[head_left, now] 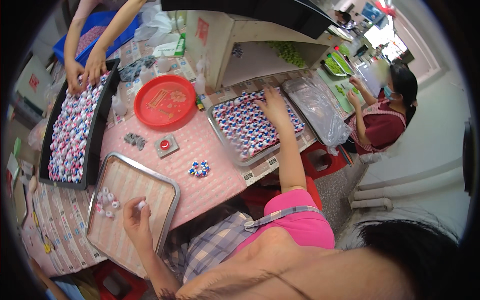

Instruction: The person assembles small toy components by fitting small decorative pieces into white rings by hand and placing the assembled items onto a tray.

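Dark hair and one pink sleeve come closest, both well behind the two grips. Just ahead of them, the left grip pinches one small white piece between thumb and fingertips, over one lined metal tray. Left of that grip, on the same tray, lie roughly eight loose white-and-pink pieces.

The right grip is spread, palm down, over a second tray — its rows of white, blue and pink pieces too many to count. Just right of this grip is a third tray under clear plastic.

Between the grips, on the pink-covered table, sits one small blue-and-white cluster; beyond the left grip come one red-topped grey block, one red round tray and, farther left, one long black bin heaped with pieces — two of a co-worker's hands reach into it.
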Action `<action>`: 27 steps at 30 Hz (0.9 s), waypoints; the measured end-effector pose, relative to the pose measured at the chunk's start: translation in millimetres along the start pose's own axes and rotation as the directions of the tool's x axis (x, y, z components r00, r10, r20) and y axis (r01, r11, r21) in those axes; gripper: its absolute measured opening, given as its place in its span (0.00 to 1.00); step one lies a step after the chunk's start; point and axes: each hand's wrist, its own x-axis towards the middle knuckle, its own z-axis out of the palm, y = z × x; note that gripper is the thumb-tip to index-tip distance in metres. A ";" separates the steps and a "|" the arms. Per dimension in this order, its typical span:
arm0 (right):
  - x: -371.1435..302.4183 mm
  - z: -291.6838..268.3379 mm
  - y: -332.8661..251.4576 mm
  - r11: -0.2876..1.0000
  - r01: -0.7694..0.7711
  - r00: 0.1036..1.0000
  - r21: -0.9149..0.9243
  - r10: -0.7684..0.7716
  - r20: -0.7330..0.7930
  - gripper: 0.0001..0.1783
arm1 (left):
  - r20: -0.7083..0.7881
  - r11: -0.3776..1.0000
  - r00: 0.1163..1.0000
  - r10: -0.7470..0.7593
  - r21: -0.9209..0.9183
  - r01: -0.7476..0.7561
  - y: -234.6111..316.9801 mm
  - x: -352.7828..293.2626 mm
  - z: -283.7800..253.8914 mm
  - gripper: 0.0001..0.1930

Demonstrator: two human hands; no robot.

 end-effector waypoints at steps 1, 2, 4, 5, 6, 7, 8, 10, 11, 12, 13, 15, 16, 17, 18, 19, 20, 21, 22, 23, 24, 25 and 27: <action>-1.8 -3.2 0.2 0.999 -0.044 0.998 -0.025 0.045 0.032 0.31 | 0.028 0.999 1.000 -0.003 0.040 0.002 2.7 -0.5 2.2 0.08; -2.7 -0.2 5.5 0.999 -0.033 0.999 -0.002 0.033 0.017 0.31 | 0.030 0.999 1.000 -0.003 0.050 0.001 0.1 -1.0 3.7 0.08; -2.6 11.8 28.5 0.999 0.000 1.000 0.034 0.001 -0.027 0.31 | 0.038 0.999 0.999 -0.004 0.042 0.003 -6.2 1.2 11.3 0.09; -1.7 15.6 35.8 1.000 0.011 0.999 0.029 -0.009 -0.048 0.28 | 0.044 0.999 0.999 -0.015 0.030 0.013 -6.8 3.1 14.1 0.09; -4.7 4.9 22.8 0.997 0.006 0.995 0.071 0.001 -0.102 0.25 | 0.044 0.999 0.999 -0.032 0.020 0.031 -8.5 3.0 14.6 0.10; -5.4 -1.9 16.7 0.991 0.054 0.988 0.119 -0.036 -0.150 0.22 | 0.048 0.997 0.998 -0.049 -0.054 0.051 -9.0 4.5 18.5 0.11; -6.4 -18.1 -11.4 0.967 0.078 0.979 0.244 -0.029 -0.201 0.18 | 0.043 0.989 0.997 -0.063 -0.128 0.068 -10.1 7.3 24.1 0.12; -12.0 -34.8 -53.7 0.871 0.150 0.988 0.467 -0.149 -0.039 0.14 | 0.056 0.920 0.978 -0.202 -0.332 0.209 -11.9 11.5 35.5 0.16; -17.3 -33.9 -78.6 0.808 0.176 0.968 0.563 -0.247 0.051 0.11 | 0.086 0.876 0.966 -0.245 -0.408 0.259 -17.0 12.9 37.2 0.17; -24.6 -32.3 -102.7 0.752 0.124 0.928 0.648 -0.319 0.192 0.09 | 0.116 0.824 0.953 -0.278 -0.480 0.299 -18.5 11.8 39.3 0.18; -31.1 -31.7 -123.7 0.707 0.118 0.839 0.698 -0.446 0.311 0.09 | 0.119 0.818 0.962 -0.248 -0.505 0.273 -20.7 12.2 41.1 0.18; -37.8 -18.7 -151.4 0.630 0.254 0.681 0.734 -0.655 0.327 0.08 | 0.112 0.806 0.955 -0.273 -0.515 0.291 -26.4 12.4 44.9 0.18; -38.9 -13.1 -161.2 0.625 0.310 0.643 0.716 -0.693 0.326 0.08 | 0.118 0.798 0.951 -0.286 -0.519 0.305 -27.7 12.5 45.9 0.17; -38.8 -9.2 -168.1 0.614 0.367 0.603 0.699 -0.729 0.324 0.08 | 0.122 0.790 0.950 -0.287 -0.531 0.307 -27.4 12.1 46.6 0.17; -39.7 -1.3 -172.2 0.584 0.439 0.559 0.683 -0.772 0.301 0.08 | 0.130 0.783 0.946 -0.298 -0.533 0.320 -28.1 11.7 45.8 0.17; -40.2 -1.3 -177.8 0.604 0.457 0.530 0.653 -0.775 0.345 0.08 | 0.137 0.777 0.941 -0.308 -0.535 0.332 -28.8 11.5 45.1 0.17; -41.3 -2.7 -182.4 0.621 0.478 0.501 0.622 -0.774 0.388 0.08 | 0.161 0.758 0.937 -0.310 -0.553 0.346 -30.2 11.4 44.2 0.16; -41.9 -2.6 -186.0 0.627 0.509 0.475 0.590 -0.776 0.415 0.09 | 0.143 0.761 0.940 -0.310 -0.556 0.335 -30.9 10.4 43.9 0.16; -42.3 -2.1 -188.6 0.615 0.516 0.464 0.596 -0.786 0.409 0.09 | 0.153 0.754 0.937 -0.313 -0.560 0.344 -31.3 9.8 43.9 0.17; -42.6 -1.4 -190.4 0.634 0.533 0.468 0.560 -0.772 0.429 0.09 | 0.166 0.746 0.934 -0.317 -0.564 0.353 -31.6 9.6 43.9 0.17; -43.0 -1.2 -190.0 0.656 0.546 0.476 0.520 -0.754 0.452 0.09 | 0.163 0.749 0.934 -0.318 -0.561 0.353 -32.3 9.6 45.1 0.17; -42.7 -1.3 -189.8 0.650 0.536 0.504 0.539 -0.758 0.414 0.08 | 0.158 0.747 0.935 -0.318 -0.565 0.349 -32.3 9.1 44.2 0.17; -40.4 -1.1 -190.9 0.684 0.381 0.558 0.621 -0.706 0.435 0.08 | 0.151 0.746 0.937 -0.315 -0.571 0.343 -31.4 8.5 44.7 0.17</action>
